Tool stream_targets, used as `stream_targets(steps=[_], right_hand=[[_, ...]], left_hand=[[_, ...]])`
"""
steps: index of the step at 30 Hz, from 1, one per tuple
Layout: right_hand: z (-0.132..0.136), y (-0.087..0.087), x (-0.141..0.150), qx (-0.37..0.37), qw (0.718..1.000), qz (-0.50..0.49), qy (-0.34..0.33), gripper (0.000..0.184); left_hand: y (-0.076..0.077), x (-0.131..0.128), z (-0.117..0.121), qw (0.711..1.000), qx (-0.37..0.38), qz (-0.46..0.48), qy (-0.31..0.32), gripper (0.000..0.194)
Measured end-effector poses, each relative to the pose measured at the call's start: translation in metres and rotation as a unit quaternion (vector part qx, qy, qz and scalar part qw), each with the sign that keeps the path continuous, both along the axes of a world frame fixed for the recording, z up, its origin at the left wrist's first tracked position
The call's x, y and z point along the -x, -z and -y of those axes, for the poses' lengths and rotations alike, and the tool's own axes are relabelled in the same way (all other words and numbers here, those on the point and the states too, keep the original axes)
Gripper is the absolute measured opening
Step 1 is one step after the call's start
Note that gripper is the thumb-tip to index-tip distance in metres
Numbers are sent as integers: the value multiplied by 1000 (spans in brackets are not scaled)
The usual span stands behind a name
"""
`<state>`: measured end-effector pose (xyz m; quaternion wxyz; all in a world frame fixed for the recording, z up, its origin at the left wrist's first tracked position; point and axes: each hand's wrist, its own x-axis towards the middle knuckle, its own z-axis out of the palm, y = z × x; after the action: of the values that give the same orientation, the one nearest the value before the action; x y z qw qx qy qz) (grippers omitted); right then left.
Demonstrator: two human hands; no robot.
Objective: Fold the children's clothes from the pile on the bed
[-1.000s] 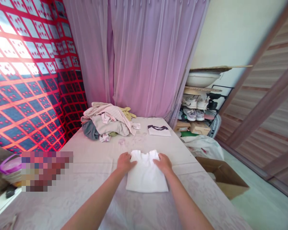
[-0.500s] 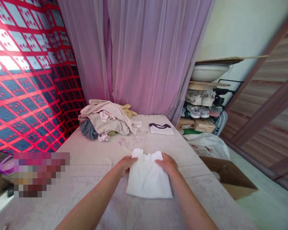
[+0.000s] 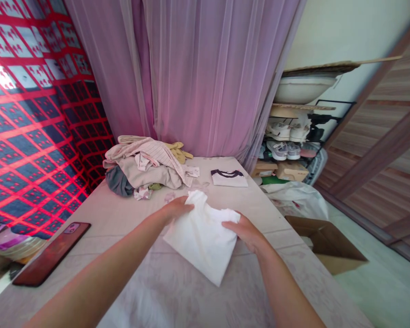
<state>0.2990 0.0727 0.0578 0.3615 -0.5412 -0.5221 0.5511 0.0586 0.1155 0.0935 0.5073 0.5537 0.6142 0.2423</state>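
A folded white garment (image 3: pixel 201 237) is lifted off the pale bed cover (image 3: pixel 130 218), tilted with one corner hanging down toward me. My left hand (image 3: pixel 176 210) grips its upper left edge, fingers closed on the cloth. My right hand (image 3: pixel 242 231) holds its right edge from below, fingers curled under it. Beyond them lies a pile of unfolded clothes (image 3: pixel 143 166) in beige, pink and grey, and a folded white shirt with a dark collar (image 3: pixel 229 178) rests to the pile's right.
A red phone (image 3: pixel 51 259) lies on the bed at my left, beside a purple-handled basket (image 3: pixel 7 239). An open cardboard box (image 3: pixel 328 246) stands on the floor at the right. A shoe rack (image 3: pixel 290 146) and pink curtains (image 3: pixel 205 77) are behind the bed.
Both hands have lifted the white garment off the bed and turned it, its left side raised and carried toward the clothes pile. The view has shifted left and the phone now shows.
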Motion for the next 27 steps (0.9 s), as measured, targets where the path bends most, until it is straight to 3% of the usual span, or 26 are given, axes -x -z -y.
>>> stream_targets(steps=[2,4,7,9,12,14,16,19,21,23,25,27], right_hand=[[17,5,8,22,999,-19,17,62],[29,16,16,29,999,2,29,60],[35,38,19,-22,996,77,36,50],[32,49,16,-73,985,149,47,40],[28,51,9,-121,949,286,59,33],[28,45,8,-141,914,374,69,30],[31,35,10,-165,879,440,83,26],[37,18,20,-215,849,474,89,26],[38,6,31,-229,861,446,81,26],[35,-4,43,-223,900,371,52,25],[26,-12,54,-216,942,256,-13,25],[9,-14,57,-208,963,151,-78,29]], left_hand=[[-16,2,-27,988,-68,-118,68,33],[-25,-3,-49,974,-120,-175,83,32],[-16,-20,-58,958,-184,-214,56,43],[2,-29,-44,947,-218,-232,46,44],[39,-33,1,926,-282,-236,87,35],[63,-31,36,909,-327,-240,99,39],[81,-30,66,902,-335,-249,107,54],[94,-36,91,903,-338,-245,105,69],[94,-44,95,915,-331,-220,77,74],[88,-50,93,933,-317,-171,27,72],[81,-51,89,948,-303,-95,-29,62],[74,-46,86,955,-280,-1,-97,50]])
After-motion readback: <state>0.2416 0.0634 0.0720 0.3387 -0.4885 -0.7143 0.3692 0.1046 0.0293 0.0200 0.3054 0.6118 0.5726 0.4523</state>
